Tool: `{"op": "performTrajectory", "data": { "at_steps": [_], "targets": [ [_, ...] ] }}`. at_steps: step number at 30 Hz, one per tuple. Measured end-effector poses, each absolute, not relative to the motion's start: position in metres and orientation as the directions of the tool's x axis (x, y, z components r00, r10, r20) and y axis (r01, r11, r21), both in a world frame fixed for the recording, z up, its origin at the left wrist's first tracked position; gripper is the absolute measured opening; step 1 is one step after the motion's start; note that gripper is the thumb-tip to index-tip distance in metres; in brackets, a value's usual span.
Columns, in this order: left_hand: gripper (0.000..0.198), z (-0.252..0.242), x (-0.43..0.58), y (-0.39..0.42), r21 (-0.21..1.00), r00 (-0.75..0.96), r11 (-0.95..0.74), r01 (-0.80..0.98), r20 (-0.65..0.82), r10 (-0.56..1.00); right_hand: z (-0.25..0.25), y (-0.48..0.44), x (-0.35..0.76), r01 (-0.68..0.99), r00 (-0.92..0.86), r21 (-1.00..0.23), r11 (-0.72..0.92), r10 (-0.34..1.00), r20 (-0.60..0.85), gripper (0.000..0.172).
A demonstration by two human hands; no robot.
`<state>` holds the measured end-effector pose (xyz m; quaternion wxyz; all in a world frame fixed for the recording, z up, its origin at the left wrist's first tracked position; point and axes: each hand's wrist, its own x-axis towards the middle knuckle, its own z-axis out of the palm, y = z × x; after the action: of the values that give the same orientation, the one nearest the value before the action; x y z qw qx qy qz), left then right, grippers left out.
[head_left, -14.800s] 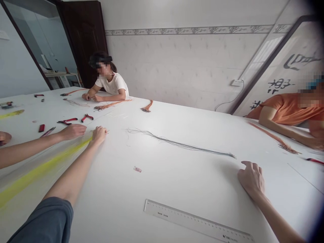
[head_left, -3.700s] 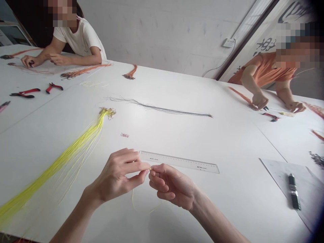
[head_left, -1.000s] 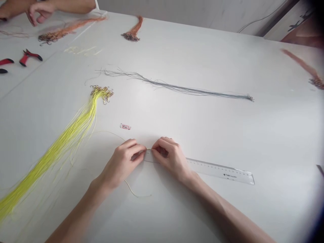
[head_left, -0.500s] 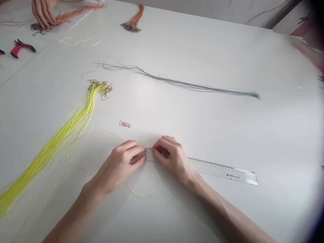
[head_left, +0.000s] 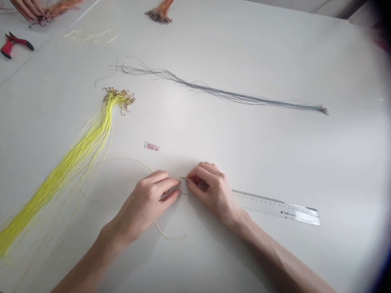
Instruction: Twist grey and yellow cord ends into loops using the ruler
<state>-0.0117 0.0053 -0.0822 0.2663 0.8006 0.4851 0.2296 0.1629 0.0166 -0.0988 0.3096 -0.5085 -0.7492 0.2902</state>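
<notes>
On the table [head_left: 290, 162], around the hands
Ruler [head_left: 276, 206] right of right hand [head_left: 212, 193]; cord bundle [head_left: 77, 158] left of left hand [head_left: 143, 201]; wire bundle [head_left: 229, 95] behind.

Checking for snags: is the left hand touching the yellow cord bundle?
Apart. The head view shows white tabletop between the left hand and the yellow cord bundle; only one loose cord arcs toward the hand.

My left hand [head_left: 146, 199] and my right hand [head_left: 210, 191] meet palms down, nearly touching at the fingertips. The fingers [head_left: 167, 183] of my left hand curl rightward, and those of my right curl leftward in a close pinch. My bare left forearm [head_left: 88, 266] and right forearm [head_left: 275, 254] angle inward from below.
</notes>
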Motion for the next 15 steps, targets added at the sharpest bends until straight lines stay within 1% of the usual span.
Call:
{"op": "performTrajectory", "data": {
  "at_steps": [4, 15],
  "targets": [
    [0.012, -0.0805, -0.0122, 0.0045, 0.641, 0.431, -0.394, 0.659, 0.108, 0.896, -0.0986, 0.0162, 0.1627, 0.583, -0.291, -0.750, 0.311, 0.942, 0.165, 0.017],
    [0.017, -0.0796, -0.0109, 0.0044, 0.639, 0.470, -0.431, 0.637, 0.120, 0.874, -0.0962, 0.0165, 0.1633, 0.594, -0.292, -0.741, 0.313, 0.942, 0.164, 0.017]
  ]
}}
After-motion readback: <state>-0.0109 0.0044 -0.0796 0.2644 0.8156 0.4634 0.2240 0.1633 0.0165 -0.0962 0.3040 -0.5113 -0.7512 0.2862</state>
